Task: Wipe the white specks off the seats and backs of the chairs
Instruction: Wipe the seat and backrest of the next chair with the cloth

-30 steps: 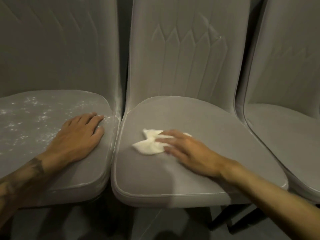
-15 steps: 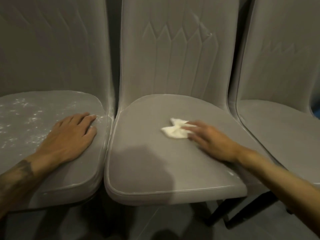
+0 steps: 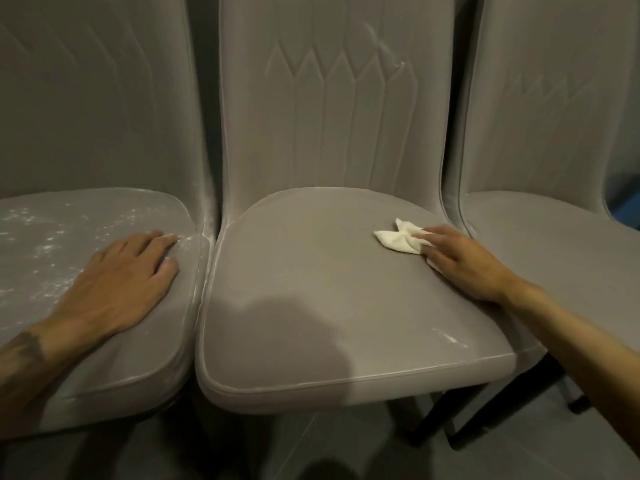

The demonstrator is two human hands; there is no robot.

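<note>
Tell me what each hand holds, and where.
Nothing gripped: right hand presses the cloth by its right end onto the middle seat; left hand rests on the left seat.

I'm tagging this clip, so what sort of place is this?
Likely an indoor dining room or furniture storage; dim light. Three matching grey padded chairs stand side by side, with black legs, on a smooth floor.

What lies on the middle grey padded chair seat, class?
A crumpled white cloth, pressed by the right hand, and a few white specks near the front right edge. Cloth beneath that hand is hidden.
</note>
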